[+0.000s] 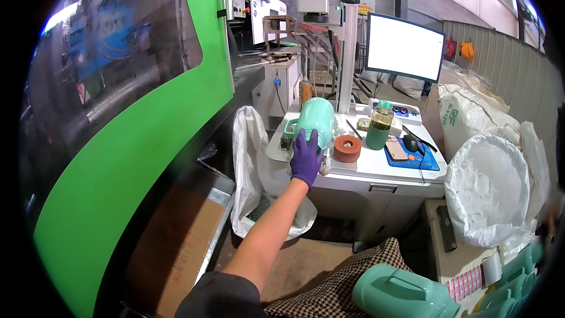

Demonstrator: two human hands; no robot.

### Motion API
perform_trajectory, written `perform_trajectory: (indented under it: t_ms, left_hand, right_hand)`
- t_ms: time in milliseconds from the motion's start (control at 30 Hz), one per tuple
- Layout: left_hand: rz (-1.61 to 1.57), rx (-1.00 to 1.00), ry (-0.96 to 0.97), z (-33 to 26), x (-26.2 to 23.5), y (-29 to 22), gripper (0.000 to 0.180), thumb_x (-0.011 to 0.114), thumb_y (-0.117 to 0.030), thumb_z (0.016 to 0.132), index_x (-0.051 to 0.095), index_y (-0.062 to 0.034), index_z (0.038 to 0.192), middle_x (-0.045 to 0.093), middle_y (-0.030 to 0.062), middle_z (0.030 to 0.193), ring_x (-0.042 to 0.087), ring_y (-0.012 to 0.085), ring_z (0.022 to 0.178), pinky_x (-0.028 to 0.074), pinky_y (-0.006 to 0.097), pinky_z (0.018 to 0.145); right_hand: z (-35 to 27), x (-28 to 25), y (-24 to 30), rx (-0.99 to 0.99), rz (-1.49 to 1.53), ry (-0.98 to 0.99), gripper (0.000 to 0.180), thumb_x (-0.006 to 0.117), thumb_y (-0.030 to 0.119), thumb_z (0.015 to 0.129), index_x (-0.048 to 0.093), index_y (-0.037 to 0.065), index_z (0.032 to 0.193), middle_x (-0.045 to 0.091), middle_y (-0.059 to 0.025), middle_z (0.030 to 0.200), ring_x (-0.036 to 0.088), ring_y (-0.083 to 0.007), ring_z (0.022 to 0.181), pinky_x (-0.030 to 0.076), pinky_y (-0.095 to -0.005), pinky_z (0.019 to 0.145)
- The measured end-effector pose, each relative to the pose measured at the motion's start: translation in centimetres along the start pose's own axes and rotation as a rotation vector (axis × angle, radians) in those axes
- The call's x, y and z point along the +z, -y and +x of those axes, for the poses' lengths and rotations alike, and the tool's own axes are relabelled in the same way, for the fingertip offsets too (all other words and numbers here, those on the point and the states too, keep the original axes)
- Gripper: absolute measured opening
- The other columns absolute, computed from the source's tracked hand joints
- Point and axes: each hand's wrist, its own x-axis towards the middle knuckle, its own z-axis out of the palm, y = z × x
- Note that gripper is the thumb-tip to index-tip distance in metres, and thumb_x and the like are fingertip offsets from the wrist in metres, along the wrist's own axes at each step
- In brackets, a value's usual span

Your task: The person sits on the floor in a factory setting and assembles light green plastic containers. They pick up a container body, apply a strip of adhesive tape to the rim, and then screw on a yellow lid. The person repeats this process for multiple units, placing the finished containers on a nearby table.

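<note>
My left hand (307,159), in a purple glove, grips the near end of a mint-green plastic jug (316,115). The jug lies tilted over the white worktable, its handle on the left side. Just right of the hand is a reddish-brown ring-shaped roll (347,148). A second mint-green jug (400,292) with a handle is at the bottom, beside a brown checkered cloth (347,280). My right hand does not show.
On the worktable (368,162) are a bottle of dark liquid (379,126), a phone (395,148) and a mouse (410,143). A monitor (405,47) stands behind. White sacks (488,191) stand right; a green machine (147,141) fills the left. More green jugs (512,288) sit lower right.
</note>
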Motion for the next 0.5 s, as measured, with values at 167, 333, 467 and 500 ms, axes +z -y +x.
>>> perform_trajectory:
  t_ms: [167, 333, 467, 500]
  left_hand:
    - [-0.006, -0.054, 0.085, 1.6, 0.8, 0.1, 0.081, 0.078, -0.035, 0.084, 0.04, -0.0178, 0.153, 0.035, 0.0238, 0.151, 0.048, 0.0454, 0.132, 0.049, 0.05, 0.104]
    - [-0.121, -0.037, 0.159, 1.6, 0.2, 1.1, 0.099, 0.081, -0.041, 0.082, 0.027, -0.0143, 0.16, 0.026, 0.0293, 0.156, 0.039, 0.0509, 0.138, 0.043, 0.053, 0.111]
    - [-0.394, -0.129, 0.055, 0.7, -0.7, 2.2, 0.107, 0.077, -0.048, 0.085, 0.018, 0.0001, 0.16, 0.021, 0.0352, 0.158, 0.03, 0.0521, 0.144, 0.03, 0.053, 0.119]
    - [-0.351, -0.092, 0.049, 0.0, -1.5, 1.6, 0.106, 0.077, -0.048, 0.085, 0.018, 0.0007, 0.159, 0.022, 0.0355, 0.157, 0.029, 0.0518, 0.144, 0.03, 0.053, 0.119]
  right_hand:
    - [-1.6, -2.5, -1.7, 0.02, -0.015, 0.196, 0.036, 0.077, 0.028, 0.083, 0.074, -0.004, 0.099, 0.07, -0.0183, 0.116, 0.064, -0.0306, 0.108, 0.047, -0.0447, 0.1]
    - [0.2, 1.0, 2.7, -0.153, -0.146, 0.321, 0.038, 0.081, 0.036, 0.088, 0.074, 0.0, 0.098, 0.07, -0.019, 0.109, 0.067, -0.0322, 0.096, 0.052, -0.0442, 0.089]
    - [0.0, 1.5, 2.6, -0.125, -0.142, 0.329, 0.029, 0.08, 0.029, 0.088, 0.074, 0.002, 0.098, 0.072, -0.0147, 0.098, 0.067, -0.0309, 0.089, 0.052, -0.0421, 0.085]
    - [0.2, 1.7, 2.7, -0.156, -0.161, 0.325, 0.028, 0.081, 0.028, 0.088, 0.074, 0.002, 0.098, 0.072, -0.0138, 0.097, 0.067, -0.0308, 0.088, 0.053, -0.0421, 0.085]
